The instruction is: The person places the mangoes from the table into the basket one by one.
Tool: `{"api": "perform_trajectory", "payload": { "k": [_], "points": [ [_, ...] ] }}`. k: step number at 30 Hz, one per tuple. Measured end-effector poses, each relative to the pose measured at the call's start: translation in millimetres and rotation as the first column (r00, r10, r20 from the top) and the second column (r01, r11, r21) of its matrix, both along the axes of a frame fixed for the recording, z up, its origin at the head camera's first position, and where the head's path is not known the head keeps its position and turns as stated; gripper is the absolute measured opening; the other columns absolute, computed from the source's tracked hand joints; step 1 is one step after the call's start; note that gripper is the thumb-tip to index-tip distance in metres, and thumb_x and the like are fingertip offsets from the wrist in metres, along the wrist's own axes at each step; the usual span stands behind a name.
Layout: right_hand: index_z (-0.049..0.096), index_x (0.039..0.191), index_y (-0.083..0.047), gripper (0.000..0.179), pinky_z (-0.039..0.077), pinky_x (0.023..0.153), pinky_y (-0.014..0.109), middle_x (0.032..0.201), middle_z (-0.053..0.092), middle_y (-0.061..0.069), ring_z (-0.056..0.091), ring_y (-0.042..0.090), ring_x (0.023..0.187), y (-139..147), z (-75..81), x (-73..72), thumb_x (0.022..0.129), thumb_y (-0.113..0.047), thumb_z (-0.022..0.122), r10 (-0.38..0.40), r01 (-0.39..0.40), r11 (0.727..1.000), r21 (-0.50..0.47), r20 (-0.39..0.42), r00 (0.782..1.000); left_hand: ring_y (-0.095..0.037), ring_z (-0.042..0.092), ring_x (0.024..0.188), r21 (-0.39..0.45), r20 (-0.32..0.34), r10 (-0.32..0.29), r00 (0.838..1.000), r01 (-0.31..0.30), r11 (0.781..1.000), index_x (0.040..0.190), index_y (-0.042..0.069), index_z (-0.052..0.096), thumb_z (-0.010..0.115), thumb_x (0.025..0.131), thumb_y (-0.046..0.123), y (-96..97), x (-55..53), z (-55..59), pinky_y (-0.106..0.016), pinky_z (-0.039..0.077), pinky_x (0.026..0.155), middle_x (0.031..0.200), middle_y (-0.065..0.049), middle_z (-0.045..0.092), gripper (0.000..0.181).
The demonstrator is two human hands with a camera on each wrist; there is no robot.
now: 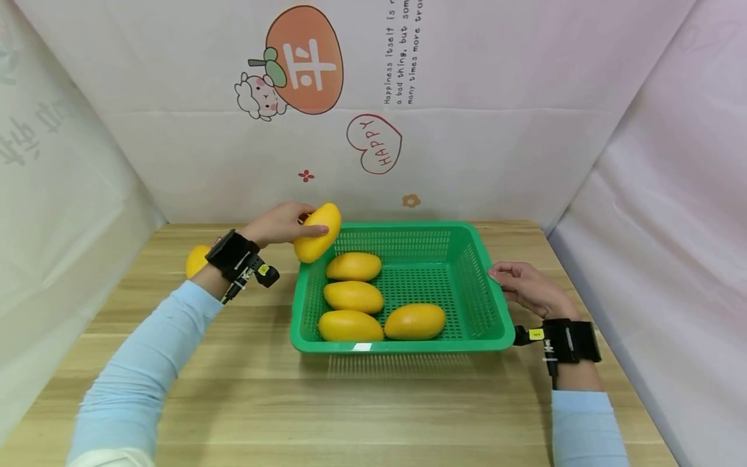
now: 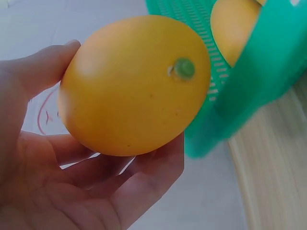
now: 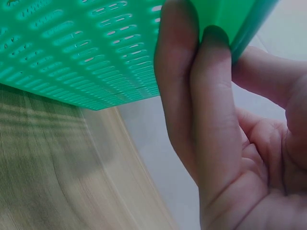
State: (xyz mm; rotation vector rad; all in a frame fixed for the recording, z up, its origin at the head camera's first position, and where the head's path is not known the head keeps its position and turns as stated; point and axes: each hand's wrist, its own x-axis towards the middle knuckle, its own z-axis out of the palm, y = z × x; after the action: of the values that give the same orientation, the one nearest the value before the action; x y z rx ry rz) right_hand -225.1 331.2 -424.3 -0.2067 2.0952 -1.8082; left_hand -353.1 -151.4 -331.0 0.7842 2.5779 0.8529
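Note:
A yellow mango (image 1: 328,222) is gripped between the thumb and fingers of my left hand (image 1: 277,224), over the back left corner of the green basket (image 1: 403,347). In the left wrist view, the green stem spot of this held mango (image 2: 129,91) faces the camera. My right hand (image 1: 528,285) pinches the basket's right rim; in the right wrist view two fingers (image 3: 216,105) lie under the rim with the thumb on its other side. Several mangoes lie in the basket: a column along the left, topped by one mango (image 1: 353,266), and another mango (image 1: 415,322) beside the front one.
One more mango (image 1: 197,261) lies on the wooden table (image 1: 373,415) at the left, partly hidden behind my left wrist. A white printed cloth (image 1: 496,149) rises behind the table, with white cloth on both sides. Each wrist wears a black camera band.

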Motion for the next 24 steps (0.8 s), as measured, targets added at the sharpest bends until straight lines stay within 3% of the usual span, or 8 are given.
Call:
{"api": "perform_trajectory", "payload": {
  "k": [2,12,15,22,24],
  "points": [
    [0.049,0.125,0.016,0.042,0.059,0.073,0.024,0.104,0.073,0.007,0.073,0.014,0.091,0,0.2,0.3,0.106,-0.022,0.049,-0.001,0.001,1.000,0.002,-0.003,1.000,-0.022,0.057,0.082,0.001,-0.005,-0.025,1.000,0.025,1.000,0.129,0.003,0.059,0.063,0.098,0.039,6.2,1.6,0.8,-0.031,0.048,0.072,0.098,-0.012,0.064,0.048],
    [0.053,0.120,0.012,0.041,0.045,0.049,0.020,0.096,0.072,0.002,0.067,0.009,0.070,0,-1.0,1.7,0.106,-0.027,0.050,-0.008,0.008,0.999,0.052,-0.004,1.000,-0.018,0.052,0.076,-0.071,-0.080,-0.132,0.988,0.126,0.989,0.126,0.004,0.064,0.065,0.096,0.038,38.0,7.3,-3.2,-0.029,0.041,0.071,0.086,-0.005,0.061,0.045],
    [0.053,0.120,0.013,0.041,0.046,0.049,0.019,0.097,0.072,0.003,0.069,0.010,0.074,-1,-0.6,1.9,0.106,-0.026,0.050,-0.014,0.014,0.999,0.043,-0.002,1.000,-0.018,0.051,0.075,-0.089,-0.094,-0.171,0.981,0.163,0.983,0.124,0.005,0.064,0.065,0.096,0.038,48.7,10.2,-5.3,-0.030,0.040,0.071,0.084,-0.005,0.059,0.043],
    [0.052,0.119,0.013,0.043,0.047,0.051,0.020,0.095,0.072,0.002,0.069,0.010,0.075,-1,-0.4,0.7,0.105,-0.028,0.052,-0.029,0.029,0.998,0.052,0.004,1.000,-0.014,0.042,0.065,-0.115,-0.109,-0.261,0.959,0.249,0.962,0.099,0.009,0.065,0.066,0.096,0.036,75.9,15.4,-9.7,-0.028,0.033,0.066,0.071,0.000,0.044,0.028],
    [0.053,0.118,0.012,0.042,0.047,0.051,0.020,0.094,0.071,0.001,0.069,0.010,0.076,-1,-1.3,0.2,0.105,-0.027,0.052,-0.026,0.026,0.998,0.049,0.003,1.000,-0.013,0.041,0.065,-0.124,-0.102,-0.280,0.955,0.267,0.956,0.099,0.009,0.065,0.065,0.097,0.036,83.6,16.1,-12.3,-0.027,0.032,0.066,0.071,0.000,0.043,0.027]
  ]
}}
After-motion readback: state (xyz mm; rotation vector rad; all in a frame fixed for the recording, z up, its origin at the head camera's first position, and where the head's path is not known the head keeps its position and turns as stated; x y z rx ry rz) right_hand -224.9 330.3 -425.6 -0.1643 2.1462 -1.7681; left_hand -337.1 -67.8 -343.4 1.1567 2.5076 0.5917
